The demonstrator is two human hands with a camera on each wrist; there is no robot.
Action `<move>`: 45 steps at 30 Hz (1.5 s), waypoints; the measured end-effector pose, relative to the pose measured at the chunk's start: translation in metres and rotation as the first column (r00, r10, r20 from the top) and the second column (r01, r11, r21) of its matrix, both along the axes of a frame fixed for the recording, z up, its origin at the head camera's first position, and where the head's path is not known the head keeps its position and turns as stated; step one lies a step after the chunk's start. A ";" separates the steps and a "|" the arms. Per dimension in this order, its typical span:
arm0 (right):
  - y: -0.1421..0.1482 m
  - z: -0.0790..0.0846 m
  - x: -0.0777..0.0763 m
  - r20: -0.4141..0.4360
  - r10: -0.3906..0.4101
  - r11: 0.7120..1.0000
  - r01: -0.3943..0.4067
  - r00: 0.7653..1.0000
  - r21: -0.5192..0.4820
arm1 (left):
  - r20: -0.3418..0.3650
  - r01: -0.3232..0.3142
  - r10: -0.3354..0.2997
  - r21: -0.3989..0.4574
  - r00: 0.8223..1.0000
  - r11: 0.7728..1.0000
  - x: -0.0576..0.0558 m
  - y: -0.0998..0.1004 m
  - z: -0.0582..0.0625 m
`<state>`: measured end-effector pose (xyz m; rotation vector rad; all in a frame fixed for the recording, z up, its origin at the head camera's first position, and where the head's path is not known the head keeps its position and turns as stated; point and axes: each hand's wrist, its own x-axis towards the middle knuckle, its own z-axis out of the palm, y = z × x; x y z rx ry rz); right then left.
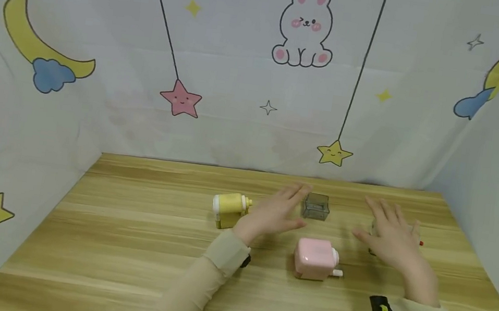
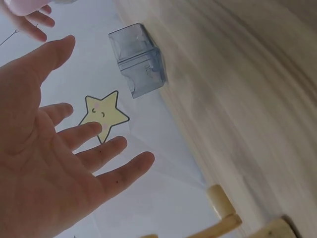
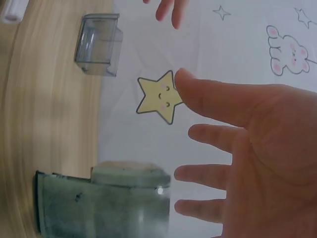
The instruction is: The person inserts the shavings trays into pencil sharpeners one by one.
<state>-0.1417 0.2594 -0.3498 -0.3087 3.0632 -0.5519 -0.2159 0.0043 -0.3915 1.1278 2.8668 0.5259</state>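
My left hand (image 1: pixel 272 212) hovers with straight, spread fingers between a yellow device with a small knob (image 1: pixel 230 204) and a clear grey box (image 1: pixel 316 207). Nothing lies in its palm, as the left wrist view shows. My right hand (image 1: pixel 392 240) is also held out flat, fingers apart and holding nothing. Partly hidden behind it stands a see-through greenish casing (image 3: pixel 104 203), with a small red part visible in the head view. Between both hands, nearer to me, a pink casing with a white crank (image 1: pixel 313 258) stands upright; it looks like a hand-crank pencil sharpener.
The wooden table (image 1: pixel 132 255) meets a pale cloth backdrop (image 1: pixel 242 70) printed with stars, moons and a rabbit. More of this cloth hangs at the left and right sides. A black piece with a yellow-green mark (image 1: pixel 383 307) shows beside the right sleeve.
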 end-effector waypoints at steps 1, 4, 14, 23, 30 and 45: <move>0.003 -0.001 0.001 -0.001 -0.013 1.000 0.013 1.000 0.001 | 0.001 0.000 0.000 -0.006 1.000 1.000 -0.001 0.004 0.000; 0.012 -0.003 0.003 0.007 -0.047 0.999 0.047 0.999 -0.010 | -0.004 0.005 -0.005 -0.026 1.000 1.000 -0.005 0.014 -0.001; 0.025 -0.016 -0.006 -0.025 -0.051 0.999 0.051 0.998 -0.003 | 0.038 0.038 -0.035 -0.083 0.999 0.996 -0.019 0.032 -0.007; 0.029 -0.022 -0.006 -0.008 -0.074 0.997 0.074 0.997 0.021 | 0.090 0.009 -0.001 -0.089 0.996 0.996 -0.031 0.041 -0.020; 0.033 -0.022 -0.007 0.006 -0.037 0.995 0.037 0.999 0.095 | 0.060 -0.005 0.011 -0.101 0.998 0.995 -0.038 0.048 -0.027; 0.039 -0.029 -0.009 -0.038 0.021 0.984 -0.014 0.999 0.175 | -0.003 0.027 -0.028 -0.125 1.000 0.992 -0.044 0.051 -0.029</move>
